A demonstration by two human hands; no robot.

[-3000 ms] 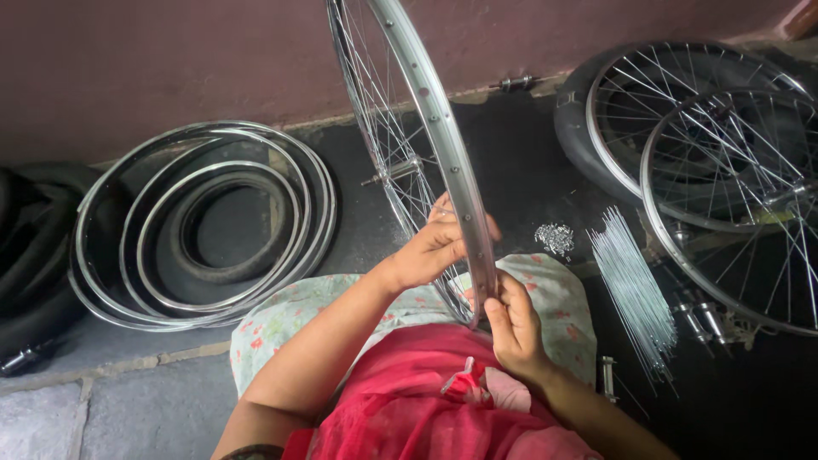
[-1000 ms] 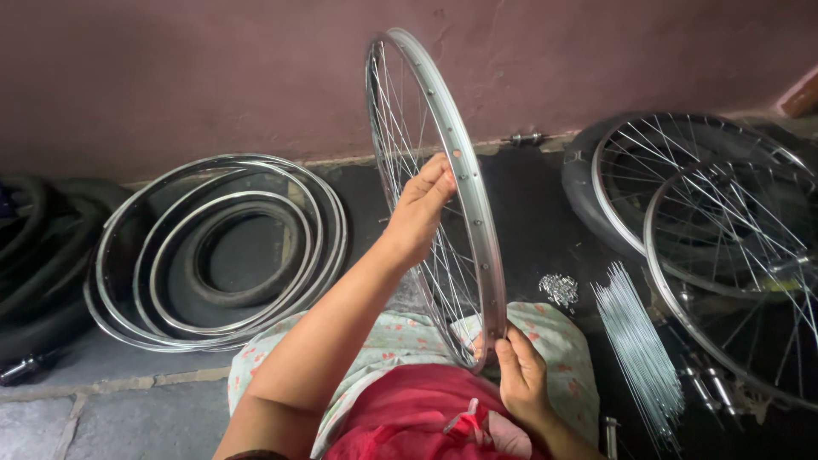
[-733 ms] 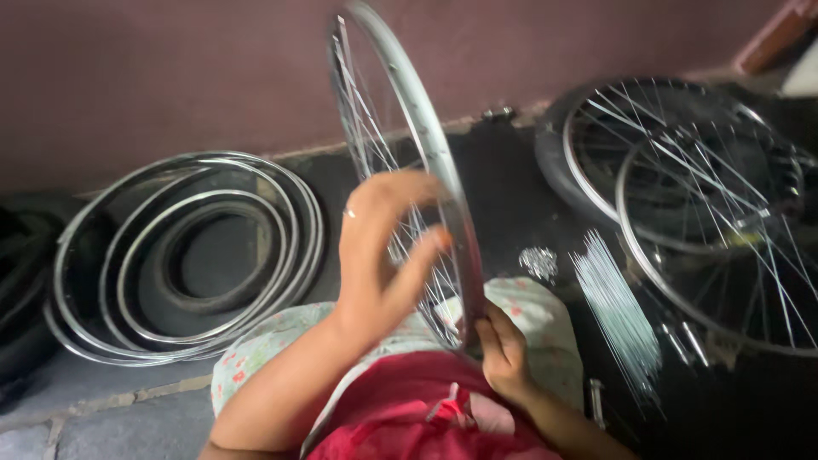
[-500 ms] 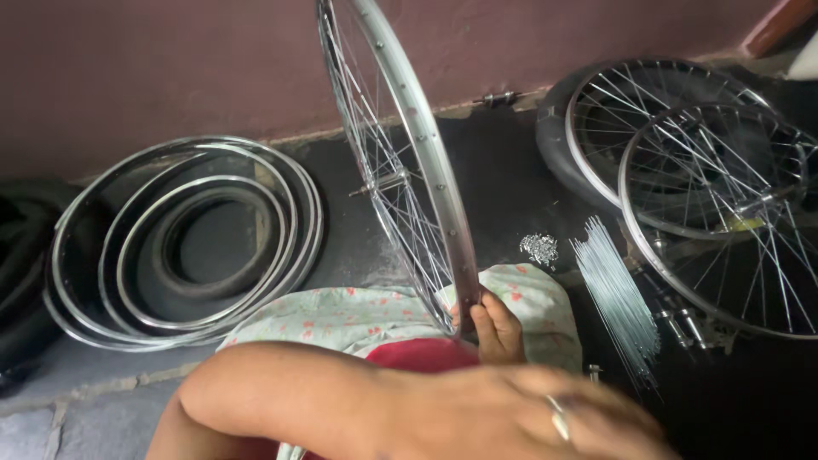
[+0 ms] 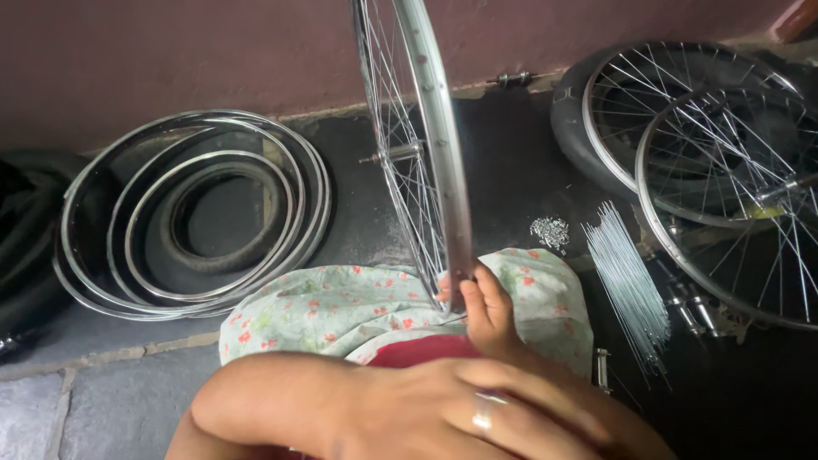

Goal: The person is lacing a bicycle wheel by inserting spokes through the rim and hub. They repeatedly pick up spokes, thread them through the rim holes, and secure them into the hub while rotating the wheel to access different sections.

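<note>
Spoked wheel [image 5: 426, 162]: it stands upright on edge in front of me, its bottom resting on the floral cloth [image 5: 341, 302] over my lap, its rim running up out of the top of the frame and the hub axle poking out to the left. My right hand [image 5: 486, 311] holds the rim at its lowest part, fingers curled round the metal, so that grip is clenched on the wheel. My left hand [image 5: 460, 405] fills the near foreground, very close to the camera, a ring on one finger; it holds nothing that I can see, fingers loosely extended, and it is well clear of the rim.

To the right on the dark floor lie two more laced wheels [image 5: 724, 162], overlapping, one over a tyre. To the left a stack of bare rims [image 5: 196, 213] lies flat against the wall around a small tyre. Nearer my right knee is a bundle of loose spokes [image 5: 630, 290], fanned out, and beyond it a small pile of nipples [image 5: 550, 232].

My worry is balance: with only one hand low on the rim, the tall wheel could tip sideways or roll off the cloth, and falling right would scatter the spokes and nipples.
</note>
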